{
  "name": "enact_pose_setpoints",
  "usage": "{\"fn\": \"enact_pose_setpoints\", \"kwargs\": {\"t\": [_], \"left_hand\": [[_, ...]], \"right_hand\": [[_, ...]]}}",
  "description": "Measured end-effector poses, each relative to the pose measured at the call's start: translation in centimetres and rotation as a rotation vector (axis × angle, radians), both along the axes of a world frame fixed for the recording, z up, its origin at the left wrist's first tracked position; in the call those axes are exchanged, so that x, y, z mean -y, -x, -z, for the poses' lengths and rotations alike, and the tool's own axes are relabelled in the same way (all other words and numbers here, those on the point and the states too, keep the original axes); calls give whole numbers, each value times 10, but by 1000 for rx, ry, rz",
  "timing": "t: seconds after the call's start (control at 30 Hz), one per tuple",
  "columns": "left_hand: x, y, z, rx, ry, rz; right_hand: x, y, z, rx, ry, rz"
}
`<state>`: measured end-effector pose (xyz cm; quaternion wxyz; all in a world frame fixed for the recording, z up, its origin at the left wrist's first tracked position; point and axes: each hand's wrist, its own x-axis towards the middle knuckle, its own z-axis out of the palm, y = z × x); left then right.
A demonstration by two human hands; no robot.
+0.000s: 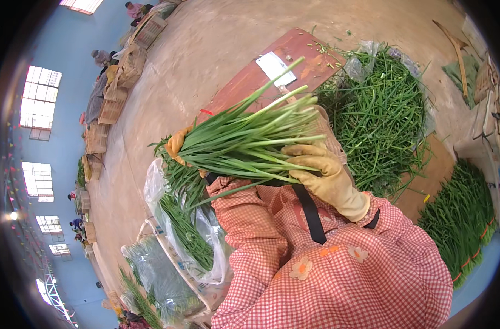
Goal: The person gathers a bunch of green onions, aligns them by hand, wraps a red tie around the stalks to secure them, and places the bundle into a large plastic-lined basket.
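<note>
A bunch of long chive-like greens [250, 134] with pale stalk ends lies across both my gloved hands, above a reddish board. My left hand [177, 147], in an orange-tan glove, is closed around the leafy end; the leaves partly hide it. At the pale stalk ends, my right hand [322, 172] in a yellowish glove curls its fingers against the lower stalks. Past the bunch, what looks like a cleaver [276, 68] with a bright flat blade rests on the board [233, 98], its handle toward me and partly covered by the stalks.
To the right lies a large heap of loose greens [379, 115] on plastic. Neatly stacked greens [461, 219] tied with red bands stand at the lower right. More greens [187, 230] lie in a clear bag at left. Crates [113, 104] and people line the far wall.
</note>
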<state>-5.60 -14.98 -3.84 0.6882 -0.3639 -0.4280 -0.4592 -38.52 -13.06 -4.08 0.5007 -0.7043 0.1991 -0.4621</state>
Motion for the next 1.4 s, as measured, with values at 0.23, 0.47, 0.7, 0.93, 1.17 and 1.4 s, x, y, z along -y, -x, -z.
{"fn": "enact_pose_setpoints", "kwargs": {"t": [0.23, 0.47, 0.7, 0.93, 1.17, 1.4], "left_hand": [[-2, -1, -2, -6, 11, -6], [-4, -9, -5, -16, 17, -18], [-6, -14, -9, -23, 20, -28], [-8, -18, -11, -45, 51, -41], [-10, -27, -12, -50, 72, -62], [-28, -23, -21, -25, 84, -58]], "right_hand": [[12, 25, 1, 13, 150, -30], [27, 71, -33, -477, 230, 84], [25, -8, -50, -486, 940, 304], [31, -4, -1, -428, 1026, 278], [65, 56, -3, -1310, 90, -98], [61, 19, -14, -93, -624, -434]]}}
